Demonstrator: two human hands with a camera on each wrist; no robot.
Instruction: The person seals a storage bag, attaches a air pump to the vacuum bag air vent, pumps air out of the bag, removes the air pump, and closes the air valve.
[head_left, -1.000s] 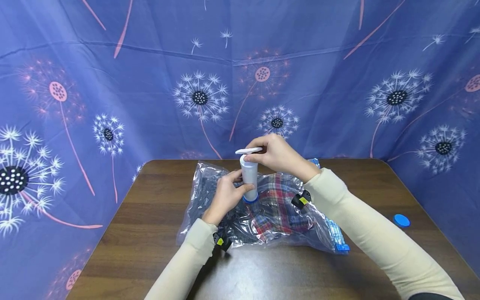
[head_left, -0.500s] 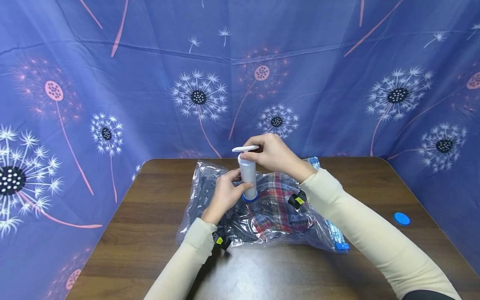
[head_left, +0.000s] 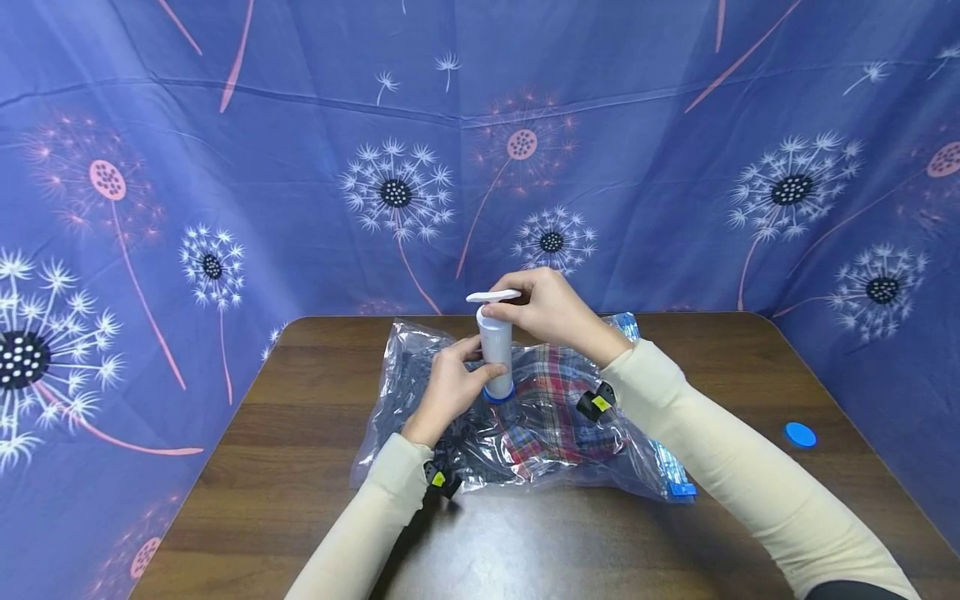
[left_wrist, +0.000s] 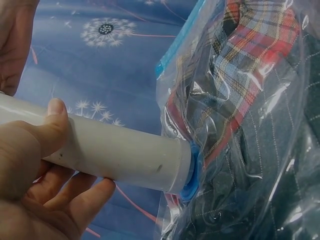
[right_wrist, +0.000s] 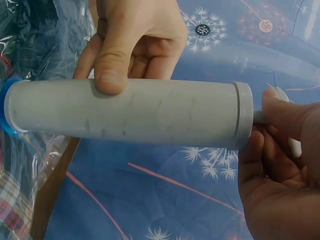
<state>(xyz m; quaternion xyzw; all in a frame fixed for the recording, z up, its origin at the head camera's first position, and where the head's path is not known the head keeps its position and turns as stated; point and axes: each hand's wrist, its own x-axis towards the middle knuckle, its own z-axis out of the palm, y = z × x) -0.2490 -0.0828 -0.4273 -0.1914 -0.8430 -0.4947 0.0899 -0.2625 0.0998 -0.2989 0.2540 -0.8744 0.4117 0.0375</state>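
Note:
A white hand pump (head_left: pixel 495 350) stands nearly upright on the blue valve (head_left: pixel 498 393) of a clear plastic storage bag (head_left: pixel 420 350). Through the film show a red and blue plaid cloth (head_left: pixel 558 400) and dark pinstriped cloth (left_wrist: pixel 280 115). My left hand (head_left: pixel 450 383) holds the pump's barrel around its lower half, thumb on the near side. At the top, my right hand (head_left: pixel 543 304) grips the pump just under its white handle (head_left: pixel 492 296). The right wrist view shows a short length of rod (right_wrist: pixel 260 117) between the barrel's end cap and the handle, with the thumb beside it.
A round blue cap (head_left: pixel 800 435) lies on the wooden table (head_left: pixel 300 417) to the right. The bag's blue seal strip (head_left: pixel 675 471) runs along its right side under my right forearm. A blue dandelion-print curtain (head_left: pixel 300 167) hangs behind and beside the table.

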